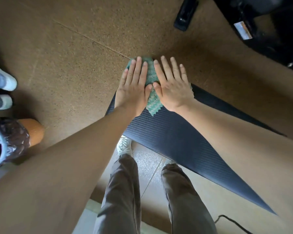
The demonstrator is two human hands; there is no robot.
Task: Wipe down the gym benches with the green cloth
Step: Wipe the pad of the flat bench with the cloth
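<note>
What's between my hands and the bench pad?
The green cloth, pressed flat under the left hand and right hand against the bench pad, in the head view.

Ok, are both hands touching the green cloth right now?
Touching. The head view shows the left hand and right hand lying flat, fingers straight, on the green cloth atop the dark bench pad.

No writing can be read anywhere. The one label, a silver and orange sticker (243,30) on the black machine frame (264,19) at upper right, is too blurred to make out.
</note>
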